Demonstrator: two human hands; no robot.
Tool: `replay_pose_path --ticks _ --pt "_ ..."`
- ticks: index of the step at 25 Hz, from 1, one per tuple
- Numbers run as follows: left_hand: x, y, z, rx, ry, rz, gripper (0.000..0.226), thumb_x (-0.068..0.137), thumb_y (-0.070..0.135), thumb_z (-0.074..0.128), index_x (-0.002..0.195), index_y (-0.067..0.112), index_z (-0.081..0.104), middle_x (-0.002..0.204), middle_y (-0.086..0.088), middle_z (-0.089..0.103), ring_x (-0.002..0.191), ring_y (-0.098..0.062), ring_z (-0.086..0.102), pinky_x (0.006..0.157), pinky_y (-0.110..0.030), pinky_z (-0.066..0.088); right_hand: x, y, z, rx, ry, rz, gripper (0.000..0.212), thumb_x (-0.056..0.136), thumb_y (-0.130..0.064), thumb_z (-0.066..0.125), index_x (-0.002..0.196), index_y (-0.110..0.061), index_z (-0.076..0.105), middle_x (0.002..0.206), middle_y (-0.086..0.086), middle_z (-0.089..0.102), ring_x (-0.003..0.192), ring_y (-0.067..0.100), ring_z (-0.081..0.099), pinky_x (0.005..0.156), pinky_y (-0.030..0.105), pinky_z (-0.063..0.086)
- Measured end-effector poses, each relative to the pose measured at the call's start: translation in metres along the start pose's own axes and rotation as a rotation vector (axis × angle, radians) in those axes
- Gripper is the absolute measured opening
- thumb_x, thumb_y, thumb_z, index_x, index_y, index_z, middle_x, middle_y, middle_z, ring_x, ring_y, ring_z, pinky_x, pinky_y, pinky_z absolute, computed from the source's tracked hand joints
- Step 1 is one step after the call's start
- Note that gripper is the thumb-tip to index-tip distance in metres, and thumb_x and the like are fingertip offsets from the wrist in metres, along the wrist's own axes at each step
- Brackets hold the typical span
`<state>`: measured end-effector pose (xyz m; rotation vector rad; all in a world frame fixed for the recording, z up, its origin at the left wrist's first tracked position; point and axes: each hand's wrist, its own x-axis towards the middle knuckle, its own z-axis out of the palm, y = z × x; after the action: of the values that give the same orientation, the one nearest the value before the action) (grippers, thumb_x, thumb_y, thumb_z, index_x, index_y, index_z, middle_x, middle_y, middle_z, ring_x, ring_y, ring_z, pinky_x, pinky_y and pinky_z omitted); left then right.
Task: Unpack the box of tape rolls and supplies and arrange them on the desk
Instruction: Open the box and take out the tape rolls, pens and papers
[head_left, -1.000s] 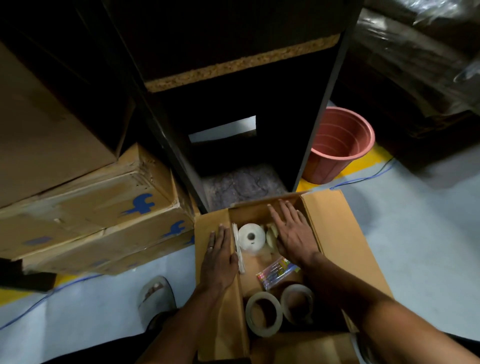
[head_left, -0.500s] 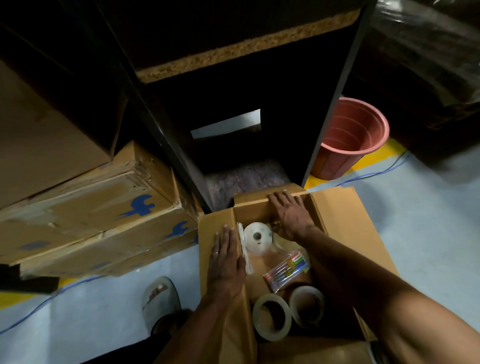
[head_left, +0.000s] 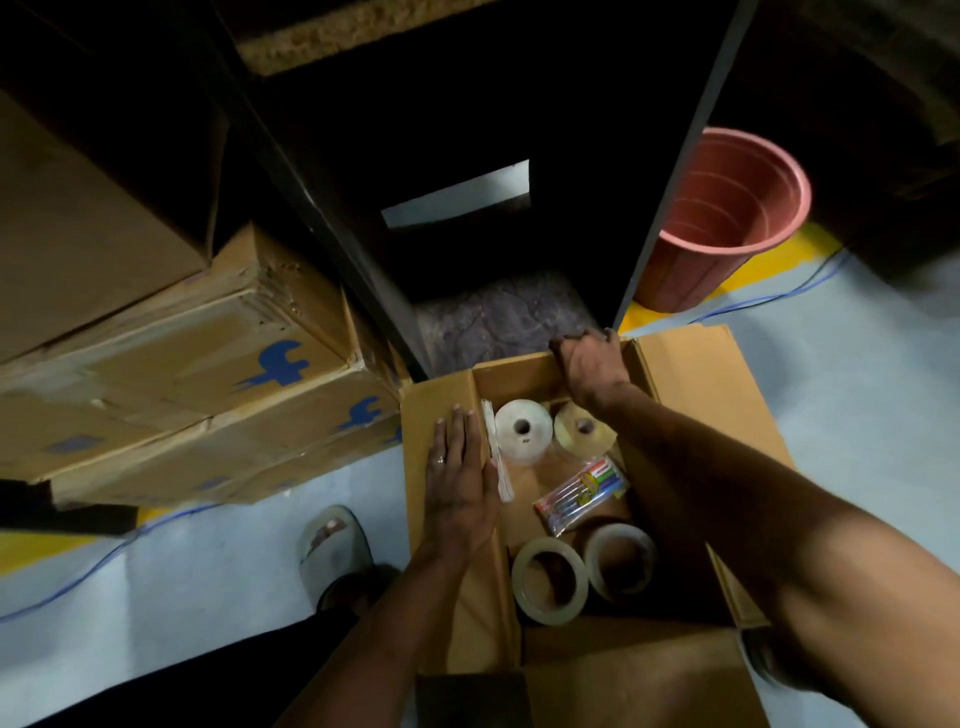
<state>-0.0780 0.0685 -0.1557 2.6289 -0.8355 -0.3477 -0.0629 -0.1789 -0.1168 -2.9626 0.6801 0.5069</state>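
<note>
Cardboard box (head_left: 685, 374), brown, sits open on the pale floor (head_left: 182, 582) with its flaps folded outward. Left hand (head_left: 460, 486) lies flat on the left flap, fingers straight and pressed together. Right hand (head_left: 592, 364) grips the far flap, fingers curled over its edge. Inside the box: 1 white roll (head_left: 522, 430) and 1 yellowish roll (head_left: 584, 430) side by side at the far end; 1 clear packet of coloured pens (head_left: 582, 493) in the middle; 2 wide tape rolls (head_left: 549, 581) touching each other at the near end. White strips (head_left: 497, 457) stand against the left wall, just beside the left hand. Stacked cartons (head_left: 197, 374) stand to the left; 1 red bucket (head_left: 727, 218) stands beyond the box, to the right.
</note>
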Motion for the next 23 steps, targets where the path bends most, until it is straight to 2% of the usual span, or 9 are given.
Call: replay_pose_path --ticks 2,4,6,8,10,14,19,22,23 --pt "-0.002 0.002 0.002 0.013 0.013 -0.015 0.064 0.1 0.035 0.034 0.158 0.018 0.012 0.167 -0.003 0.004 0.154 -0.027 0.003 0.121 -0.049 0.022 0.0 -0.001 0.0 0.054 -0.012 -0.005 0.04 0.088 -0.019 0.059 0.127 -0.022 0.051 0.131 0.006 0.058 0.129 0.029 0.046 0.117 0.053 0.021" --pt "-0.006 0.004 0.003 0.012 0.024 -0.031 0.063 0.1 0.034 0.033 0.158 0.014 0.017 0.166 -0.006 0.009 0.153 -0.029 0.008 0.12 -0.051 0.023 -0.006 -0.003 0.004 0.06 -0.046 -0.052 0.063 0.086 -0.031 0.066 0.141 -0.018 0.039 0.144 0.01 0.044 0.137 0.031 0.036 0.116 0.057 0.019" --pt "-0.011 0.01 0.003 0.013 0.036 -0.042 0.062 0.1 0.035 0.03 0.157 0.012 0.021 0.165 -0.009 0.015 0.152 -0.031 0.013 0.119 -0.053 0.025 -0.018 -0.001 0.009 0.09 0.006 -0.092 0.077 0.083 -0.035 0.068 0.147 -0.016 0.029 0.148 0.011 0.036 0.14 0.031 0.03 0.115 0.058 0.021" --pt "-0.013 0.016 -0.001 0.025 0.056 -0.044 0.062 0.098 0.035 0.03 0.155 0.011 0.026 0.162 -0.013 0.022 0.15 -0.033 0.02 0.117 -0.054 0.027 -0.034 0.006 0.011 0.137 0.127 -0.129 0.072 0.084 -0.032 0.063 0.146 -0.014 0.032 0.142 0.013 0.04 0.134 0.032 0.035 0.11 0.054 0.03" --pt "-0.018 0.02 -0.008 0.115 0.087 0.049 0.062 0.094 0.033 0.036 0.153 0.014 0.032 0.156 -0.015 0.032 0.144 -0.033 0.031 0.115 -0.053 0.028 -0.051 0.013 0.02 0.181 0.225 -0.172 0.057 0.085 -0.03 0.059 0.136 -0.013 0.042 0.128 0.014 0.048 0.119 0.033 0.046 0.095 0.046 0.041" --pt "-0.02 0.031 -0.008 0.302 -0.013 0.357 0.065 0.085 0.03 0.048 0.148 0.022 0.038 0.144 -0.006 0.043 0.13 -0.023 0.044 0.11 -0.044 0.032 -0.078 0.03 0.059 0.312 0.075 -0.137 0.038 0.08 -0.027 0.059 0.114 -0.011 0.056 0.108 0.012 0.053 0.098 0.034 0.056 0.076 0.04 0.052" --pt "0.012 0.051 0.013 0.199 -0.234 0.203 0.063 0.087 0.032 0.052 0.147 0.022 0.036 0.141 -0.001 0.047 0.124 -0.021 0.048 0.102 -0.036 0.043 -0.077 0.035 0.099 0.443 -0.107 -0.021 0.059 0.082 -0.03 0.069 0.135 -0.014 0.048 0.13 0.013 0.048 0.112 0.032 0.057 0.092 0.031 0.047" --pt "0.032 0.062 0.032 0.114 -0.298 0.087 0.065 0.088 0.032 0.055 0.148 0.021 0.034 0.151 -0.004 0.036 0.133 -0.025 0.043 0.103 -0.04 0.043 -0.065 0.028 0.118 0.525 -0.13 0.021 0.069 0.094 -0.03 0.059 0.15 -0.005 0.028 0.152 0.02 0.03 0.138 0.033 0.037 0.101 0.018 0.04" --pt "0.039 0.064 0.038 0.091 -0.308 0.045 0.07 0.088 0.032 0.057 0.15 0.019 0.03 0.151 -0.006 0.033 0.136 -0.027 0.039 0.106 -0.041 0.041 -0.061 0.025 0.123 0.532 -0.096 0.043 0.077 0.094 -0.034 0.059 0.153 -0.005 0.019 0.156 0.022 0.022 0.144 0.033 0.027 0.109 0.021 0.036"
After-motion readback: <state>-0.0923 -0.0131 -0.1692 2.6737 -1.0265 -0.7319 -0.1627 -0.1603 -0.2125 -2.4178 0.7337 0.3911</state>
